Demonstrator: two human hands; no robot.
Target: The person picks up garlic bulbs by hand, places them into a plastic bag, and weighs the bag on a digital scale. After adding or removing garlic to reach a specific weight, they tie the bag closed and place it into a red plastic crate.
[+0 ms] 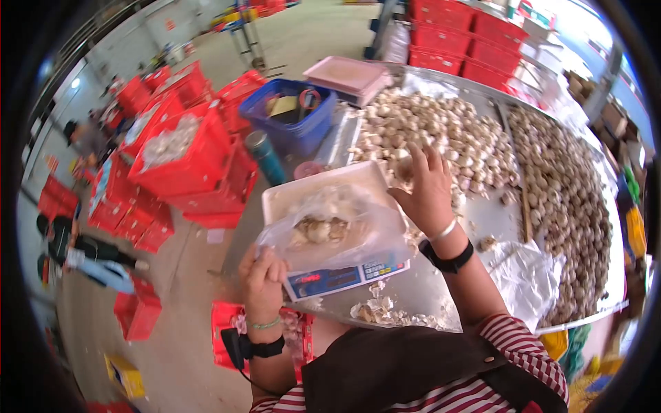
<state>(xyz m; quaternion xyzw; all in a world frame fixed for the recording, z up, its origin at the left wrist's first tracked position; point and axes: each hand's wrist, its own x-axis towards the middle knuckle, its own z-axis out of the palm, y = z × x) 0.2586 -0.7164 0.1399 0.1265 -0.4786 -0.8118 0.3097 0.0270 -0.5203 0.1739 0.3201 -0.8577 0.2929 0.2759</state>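
Observation:
My left hand [264,272] is closed on the near-left edge of a clear plastic bag [379,237]. Garlic bulbs [320,230] show through the bag's mouth. The bag lies in a pale tray [275,203] on a digital scale [344,277] with a blue keypad panel; its reading is too blurred to make out. To the right of the tray, over the garlic pile, my right hand [432,193] has its thumb and fingers curved around a garlic bulb [405,169].
Pale garlic [475,141] covers the table's far side; a divider [527,206] parts it from browner garlic [568,227]. Left stand a blue basket [292,141], a teal bottle [265,158] and stacked red crates [200,155]. Peelings [385,310] and a crumpled white bag [523,279] lie nearer me.

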